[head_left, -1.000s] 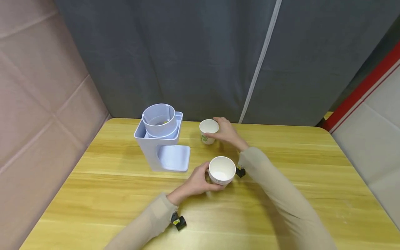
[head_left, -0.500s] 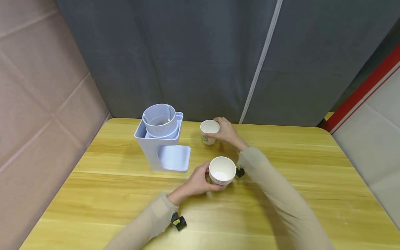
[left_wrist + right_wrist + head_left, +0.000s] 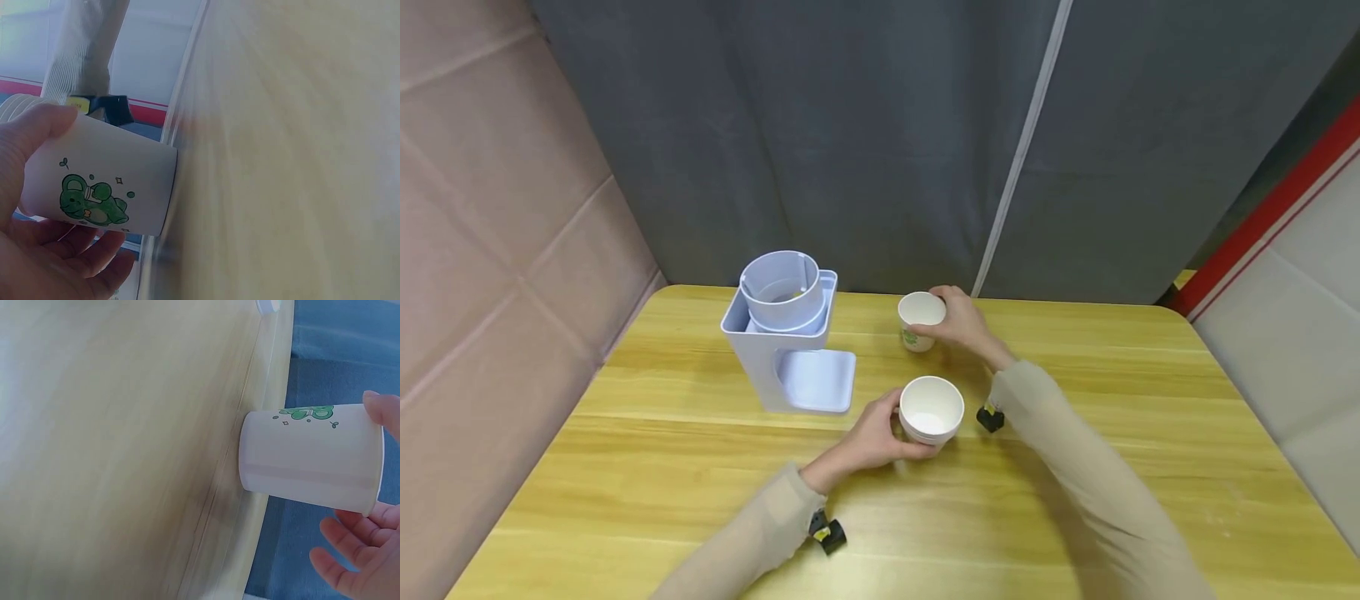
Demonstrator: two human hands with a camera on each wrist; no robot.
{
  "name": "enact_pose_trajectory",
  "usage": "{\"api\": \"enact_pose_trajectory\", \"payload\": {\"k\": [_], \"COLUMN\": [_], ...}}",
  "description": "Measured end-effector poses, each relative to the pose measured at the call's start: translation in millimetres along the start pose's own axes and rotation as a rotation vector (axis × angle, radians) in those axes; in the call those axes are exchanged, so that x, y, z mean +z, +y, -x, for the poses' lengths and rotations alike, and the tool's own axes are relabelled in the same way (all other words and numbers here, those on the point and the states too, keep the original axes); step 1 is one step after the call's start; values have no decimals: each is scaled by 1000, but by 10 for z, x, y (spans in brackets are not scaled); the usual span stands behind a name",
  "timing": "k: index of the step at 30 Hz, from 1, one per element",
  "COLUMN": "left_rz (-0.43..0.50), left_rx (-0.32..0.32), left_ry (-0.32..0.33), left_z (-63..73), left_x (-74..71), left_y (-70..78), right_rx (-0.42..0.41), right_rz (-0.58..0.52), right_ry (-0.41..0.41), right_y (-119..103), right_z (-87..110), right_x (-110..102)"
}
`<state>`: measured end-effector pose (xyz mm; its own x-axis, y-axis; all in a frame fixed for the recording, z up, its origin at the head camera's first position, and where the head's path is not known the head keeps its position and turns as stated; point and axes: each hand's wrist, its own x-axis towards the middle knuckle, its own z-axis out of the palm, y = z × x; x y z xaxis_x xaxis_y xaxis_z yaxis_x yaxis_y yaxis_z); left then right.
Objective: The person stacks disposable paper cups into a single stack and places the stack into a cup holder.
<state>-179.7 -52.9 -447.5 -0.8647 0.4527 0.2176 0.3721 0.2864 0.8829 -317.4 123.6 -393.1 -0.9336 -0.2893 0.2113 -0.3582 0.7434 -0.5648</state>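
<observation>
My left hand (image 3: pixel 874 435) grips a stack of white paper cups (image 3: pixel 932 410), thumb on the near side. In the left wrist view, several nested rims show at the upper end of the stack (image 3: pixel 100 172), and a green cartoon bear is printed on its side. Farther back, my right hand (image 3: pixel 962 323) holds one white paper cup (image 3: pixel 917 310) near its rim, between thumb and fingers. That cup (image 3: pixel 309 459) appears upright with its base at the tabletop in the right wrist view; part of a green print shows.
To the left stands a pale lavender plastic stand (image 3: pixel 760 367) with a round open container (image 3: pixel 782 292) on top and a flat square base plate (image 3: pixel 820 379). Something small and yellow lies in the container. A dark curtain (image 3: pixel 850 150) hangs behind the wooden table (image 3: pixel 700 500).
My right hand has shifted a little to the right together with the single paper cup. The left hand and its stack have hardly moved.
</observation>
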Motion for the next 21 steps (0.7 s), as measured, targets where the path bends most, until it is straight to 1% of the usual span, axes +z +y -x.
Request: {"api": "enact_pose_trajectory", "payload": {"k": [6, 9, 15, 21], "left_rz": [15, 17, 10, -6], "left_rx": [-5, -2, 4, 5], "left_ry": [-2, -2, 4, 9], "left_z": [-9, -11, -13, -19], "left_x": [-18, -18, -12, -14], "left_y": [15, 17, 17, 26], "right_rx": [6, 3, 5, -31], "right_rz": [13, -5, 1, 3], "right_ry": [-11, -3, 22, 27], "right_y": [91, 121, 140, 163], "right_z": [77, 133, 308, 504], "right_x": [-72, -120, -272, -416]}}
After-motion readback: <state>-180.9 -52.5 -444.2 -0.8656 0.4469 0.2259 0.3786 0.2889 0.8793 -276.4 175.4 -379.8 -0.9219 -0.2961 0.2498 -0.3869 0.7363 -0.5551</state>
